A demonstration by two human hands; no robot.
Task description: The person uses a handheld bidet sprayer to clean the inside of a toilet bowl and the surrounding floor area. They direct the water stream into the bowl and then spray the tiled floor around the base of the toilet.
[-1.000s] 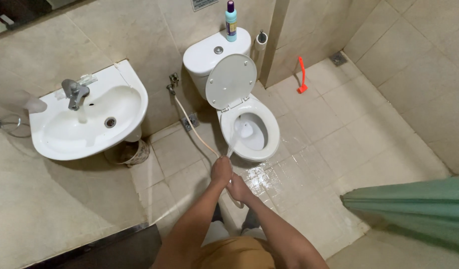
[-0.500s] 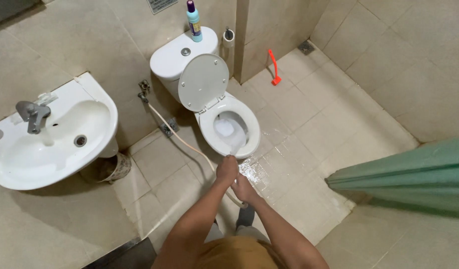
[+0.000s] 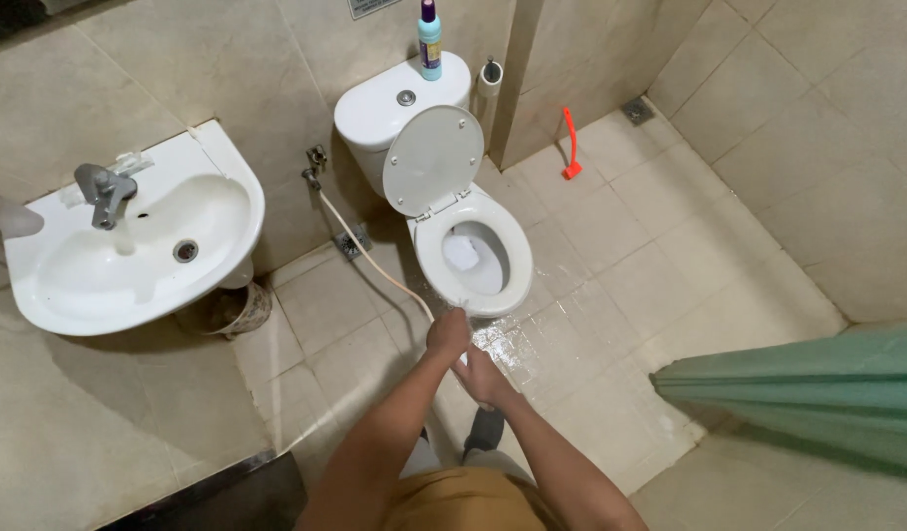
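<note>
Spray hose (image 3: 375, 258): thin, pale, flexible; runs from the wall valve (image 3: 316, 162) across the floor up to the hands at the front rim of the toilet (image 3: 473, 258). Left hand (image 3: 450, 332) fingers closed around the nozzle end. Right hand (image 3: 485, 379) sits just behind it; grip not discernible. Judged light, limp, probably slippery when wet; best held at the rigid nozzle. Toilet glossy white ceramic, lid up. Floor tiles (image 3: 552, 344) beside it glisten wet.

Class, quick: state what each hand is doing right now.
Left hand: closed on the spray hose end.
Right hand: beside the left; grip cannot be told.
</note>
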